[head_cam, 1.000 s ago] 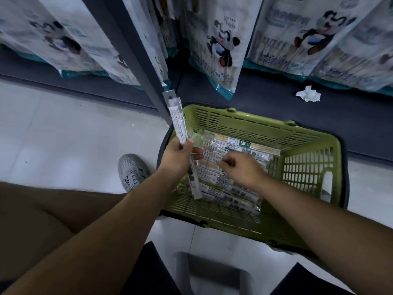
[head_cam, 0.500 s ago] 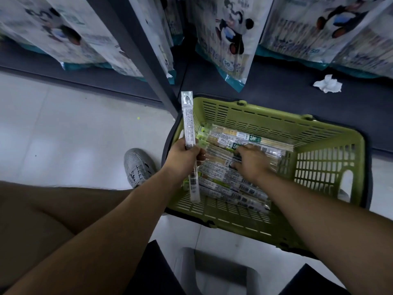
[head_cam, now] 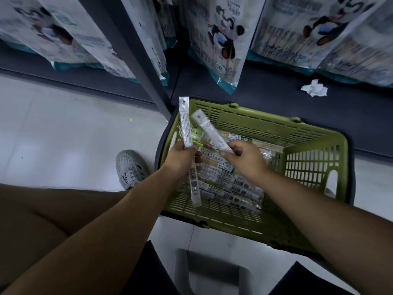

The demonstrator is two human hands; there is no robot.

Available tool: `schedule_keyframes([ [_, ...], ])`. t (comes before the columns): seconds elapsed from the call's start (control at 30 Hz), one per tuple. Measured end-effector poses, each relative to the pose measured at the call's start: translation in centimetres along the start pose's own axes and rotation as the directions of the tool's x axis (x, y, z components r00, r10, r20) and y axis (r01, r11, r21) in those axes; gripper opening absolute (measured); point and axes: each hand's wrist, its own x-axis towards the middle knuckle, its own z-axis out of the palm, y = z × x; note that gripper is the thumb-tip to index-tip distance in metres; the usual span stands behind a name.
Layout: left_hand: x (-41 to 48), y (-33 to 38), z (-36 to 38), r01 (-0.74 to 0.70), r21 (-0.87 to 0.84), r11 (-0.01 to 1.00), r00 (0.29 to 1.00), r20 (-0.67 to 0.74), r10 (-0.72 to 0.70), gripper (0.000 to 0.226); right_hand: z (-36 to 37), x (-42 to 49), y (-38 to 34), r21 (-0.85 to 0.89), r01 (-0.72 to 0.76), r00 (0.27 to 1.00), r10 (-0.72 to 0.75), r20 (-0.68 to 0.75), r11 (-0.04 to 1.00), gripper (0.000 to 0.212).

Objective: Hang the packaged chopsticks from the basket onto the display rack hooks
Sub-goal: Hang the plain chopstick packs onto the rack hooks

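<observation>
A green plastic basket [head_cam: 306,145] stands on the floor and holds several long clear chopstick packs [head_cam: 231,188] lying flat. My left hand [head_cam: 182,158] grips one chopstick pack [head_cam: 185,126] near its middle, held upright over the basket's left rim, hang-hole end up. My right hand [head_cam: 244,156] pinches a second chopstick pack [head_cam: 210,133], lifted out of the pile and tilted up to the left, its hang tab close to the first pack. No rack hooks show in this view.
Large panda-printed bags [head_cam: 221,39] hang above along a dark shelf base [head_cam: 265,99]. A grey rack upright [head_cam: 136,58] slants down to the basket's back left corner. A crumpled white tissue [head_cam: 314,88] lies on the base. A grey shoe [head_cam: 129,169] is left of the basket.
My right hand has picked a second pack out of the basket and raised it toward the left. My left hand keeps its pack upright, almost unmoved.
</observation>
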Motion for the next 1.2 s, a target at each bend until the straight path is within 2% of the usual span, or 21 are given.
schedule_keyframes([
  [0.03,-0.1,0.0,0.3,0.006,-0.025,1.000,1.000,0.030,-0.005,0.017,0.6,-0.6,-0.9,0.084,0.000,1.000,-0.001,0.013,0.996,0.009],
  [0.1,-0.5,0.0,0.8,-0.005,-0.076,0.997,0.993,0.116,0.014,0.033,2.0,-1.6,-2.8,0.181,0.046,0.998,-0.053,0.033,0.982,0.009],
  [0.17,-0.6,0.1,1.1,-0.016,-0.139,0.990,0.987,0.159,0.038,0.041,3.1,-2.1,-4.0,0.143,0.132,0.990,-0.138,0.033,0.981,0.006],
  [0.27,-0.6,0.1,0.7,-0.018,-0.161,0.987,0.991,0.129,0.039,0.033,3.7,-2.6,-4.6,-0.002,0.251,0.961,-0.249,0.120,0.968,0.022],
  [0.33,-0.5,0.1,0.0,-0.018,-0.124,0.992,0.993,0.113,0.032,0.030,3.5,-2.4,-4.4,0.069,0.202,0.964,-0.210,0.162,0.977,0.011],
  [0.37,-0.4,0.0,-0.3,-0.042,-0.061,0.997,0.994,0.097,0.048,0.028,3.3,-2.1,-4.1,0.097,0.167,0.974,-0.179,0.137,0.981,0.002],
  [0.4,-0.4,0.0,-0.5,-0.078,0.015,0.997,0.994,0.078,0.077,0.025,2.9,-1.6,-3.6,0.085,0.144,0.985,-0.151,0.083,0.986,0.007],
  [0.47,-0.4,0.0,-0.8,-0.158,0.136,0.978,0.987,0.043,0.154,0.019,1.8,-0.6,-1.7,-0.069,0.104,0.994,-0.102,0.030,0.992,0.006],
  [0.5,-0.4,-0.1,-0.9,-0.193,0.163,0.968,0.981,0.043,0.188,0.016,1.3,-0.2,-0.6,-0.194,0.087,0.995,-0.078,0.055,0.977,0.009],
  [0.57,-0.3,-0.3,-1.2,-0.239,0.141,0.961,0.970,0.070,0.231,0.011,0.6,0.3,1.5,-0.418,0.039,0.989,0.024,0.144,0.908,0.034],
  [0.63,-0.5,-0.3,-1.5,-0.266,0.112,0.958,0.962,0.090,0.257,0.014,0.6,0.4,2.6,-0.545,0.028,0.971,0.107,0.215,0.838,0.061],
  [0.73,-0.5,-0.4,-1.6,-0.325,0.157,0.933,0.945,0.085,0.315,0.017,1.9,0.3,3.4,-0.664,0.094,0.970,0.081,0.228,0.742,0.082],
  [0.87,-0.3,-0.5,-1.6,-0.337,0.248,0.908,0.941,0.055,0.335,0.026,3.0,0.3,4.0,-0.678,0.101,0.988,0.005,0.153,0.728,0.074],
  [1.03,0.0,-0.6,-1.4,-0.311,0.224,0.924,0.950,0.035,0.311,0.026,2.4,0.5,4.7,-0.580,0.113,0.981,0.004,0.196,0.806,0.066],
  [1.2,0.2,-0.7,-1.3,-0.304,0.223,0.926,0.952,0.030,0.306,0.027,2.5,0.3,5.0,-0.629,0.158,0.977,-0.027,0.213,0.761,0.045],
])
